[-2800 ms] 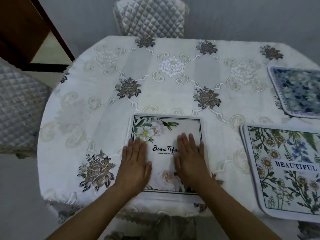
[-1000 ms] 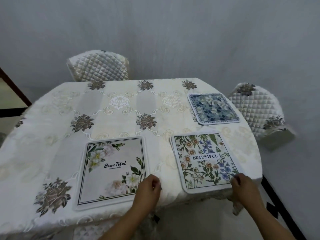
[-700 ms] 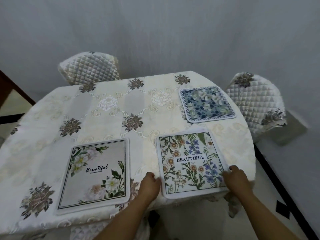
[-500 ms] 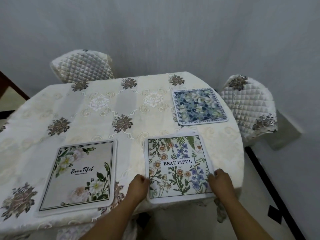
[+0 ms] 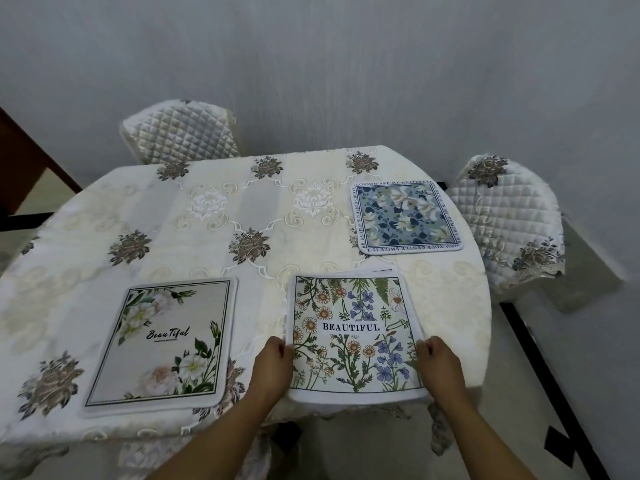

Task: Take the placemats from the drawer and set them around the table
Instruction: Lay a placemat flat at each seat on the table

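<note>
Tabletop (image 5: 450, 299): wildflower placemat (image 5: 353, 337) between fingers (image 5: 287, 348)

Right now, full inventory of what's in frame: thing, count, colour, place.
table: 1, covered by a cream cloth with grey-brown flowers, centre.
white-flower placemat: 1, grey-beige, lying flat near the table's front edge, left of the hands.
wildflower placemat: 1 on top, white with orange and blue flowers, front right; edges of at least one more beneath.
blue placemat: 1, blue floral, far right.
chairs: 2, quilted cream covers, one behind the table, one at its right.
left hand: gripping wildflower placemat's left edge.
right hand: gripping its right edge.
</note>
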Action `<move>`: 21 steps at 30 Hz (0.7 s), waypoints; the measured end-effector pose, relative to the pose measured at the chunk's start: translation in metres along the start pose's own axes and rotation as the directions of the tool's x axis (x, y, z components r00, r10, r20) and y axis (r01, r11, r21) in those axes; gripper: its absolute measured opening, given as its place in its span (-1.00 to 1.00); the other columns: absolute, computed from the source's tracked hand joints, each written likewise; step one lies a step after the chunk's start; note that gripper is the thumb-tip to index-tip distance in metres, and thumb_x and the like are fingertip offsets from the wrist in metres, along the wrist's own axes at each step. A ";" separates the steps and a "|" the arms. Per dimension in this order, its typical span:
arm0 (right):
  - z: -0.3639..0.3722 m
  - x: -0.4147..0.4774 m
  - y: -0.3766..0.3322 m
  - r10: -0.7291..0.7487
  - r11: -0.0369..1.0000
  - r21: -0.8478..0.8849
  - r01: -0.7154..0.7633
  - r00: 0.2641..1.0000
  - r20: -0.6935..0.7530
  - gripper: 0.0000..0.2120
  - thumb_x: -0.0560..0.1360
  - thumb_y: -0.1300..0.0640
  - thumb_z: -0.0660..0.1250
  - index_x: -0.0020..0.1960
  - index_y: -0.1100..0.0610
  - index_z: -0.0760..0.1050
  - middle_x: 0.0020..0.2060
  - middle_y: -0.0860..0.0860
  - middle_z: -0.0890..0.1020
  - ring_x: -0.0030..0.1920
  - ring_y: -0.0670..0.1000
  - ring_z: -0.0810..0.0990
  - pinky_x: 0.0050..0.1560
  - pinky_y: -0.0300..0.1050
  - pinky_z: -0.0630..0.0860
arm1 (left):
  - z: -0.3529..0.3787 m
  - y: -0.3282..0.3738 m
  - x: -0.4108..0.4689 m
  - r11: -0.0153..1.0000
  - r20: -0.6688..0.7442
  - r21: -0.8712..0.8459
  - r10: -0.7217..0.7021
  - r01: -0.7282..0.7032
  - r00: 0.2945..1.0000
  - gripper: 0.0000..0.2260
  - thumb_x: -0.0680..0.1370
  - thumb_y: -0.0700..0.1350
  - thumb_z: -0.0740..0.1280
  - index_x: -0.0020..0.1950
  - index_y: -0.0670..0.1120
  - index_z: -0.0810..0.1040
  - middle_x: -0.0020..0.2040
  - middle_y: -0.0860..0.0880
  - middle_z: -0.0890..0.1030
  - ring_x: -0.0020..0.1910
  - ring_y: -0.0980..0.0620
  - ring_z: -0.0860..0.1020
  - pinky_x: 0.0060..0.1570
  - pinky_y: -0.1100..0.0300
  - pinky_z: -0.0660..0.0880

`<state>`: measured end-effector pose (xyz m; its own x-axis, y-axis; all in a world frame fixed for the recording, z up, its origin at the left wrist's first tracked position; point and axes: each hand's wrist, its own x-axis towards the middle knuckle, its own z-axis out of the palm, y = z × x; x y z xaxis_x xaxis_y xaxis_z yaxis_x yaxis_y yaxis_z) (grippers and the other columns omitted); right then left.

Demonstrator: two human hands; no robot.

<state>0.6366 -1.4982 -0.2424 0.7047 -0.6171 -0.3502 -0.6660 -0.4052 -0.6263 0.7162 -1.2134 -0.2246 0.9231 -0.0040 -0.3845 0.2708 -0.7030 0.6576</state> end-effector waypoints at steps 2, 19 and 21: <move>-0.001 -0.006 -0.006 -0.039 0.999 0.005 0.039 0.999 -0.011 -0.69 0.60 0.08 0.17 -0.26 0.22 0.34 -0.40 0.11 0.50 -0.33 0.11 0.49 -0.34 -0.06 0.31 | -0.010 0.001 -0.008 0.998 -0.072 0.025 0.068 -0.066 0.995 -0.82 0.64 -0.04 0.17 -0.08 -0.10 0.42 -0.21 -0.06 0.57 -0.25 0.05 0.51 -0.35 0.17 0.32; 0.095 -0.178 -0.176 -0.495 0.868 0.076 0.491 0.842 0.213 -0.68 0.61 0.07 0.21 -0.28 0.18 0.37 -0.44 0.07 0.46 -0.41 0.01 0.40 -0.37 -0.11 0.27 | -0.237 -0.149 -0.146 0.999 -0.445 -0.034 0.005 -0.023 0.896 -0.80 0.63 -0.01 0.18 -0.18 -0.01 0.36 -0.32 -0.04 0.54 -0.33 0.03 0.53 -0.39 0.12 0.39; 0.117 -0.219 -0.199 -0.552 0.830 0.065 0.554 0.798 0.240 -0.68 0.61 0.05 0.21 -0.28 0.17 0.39 -0.44 0.03 0.48 -0.40 -0.02 0.44 -0.37 -0.13 0.30 | -0.272 -0.179 -0.175 0.998 -0.495 -0.061 -0.014 -0.019 0.869 -0.80 0.63 -0.03 0.19 -0.19 0.01 0.37 -0.30 -0.04 0.56 -0.32 0.03 0.55 -0.39 0.14 0.42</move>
<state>0.6433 -1.2035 -0.1230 0.9891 -0.1072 -0.1006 -0.1460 -0.6346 -0.7589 0.5807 -0.8928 -0.0991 0.9333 0.3584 -0.0221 0.2694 -0.6582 0.7030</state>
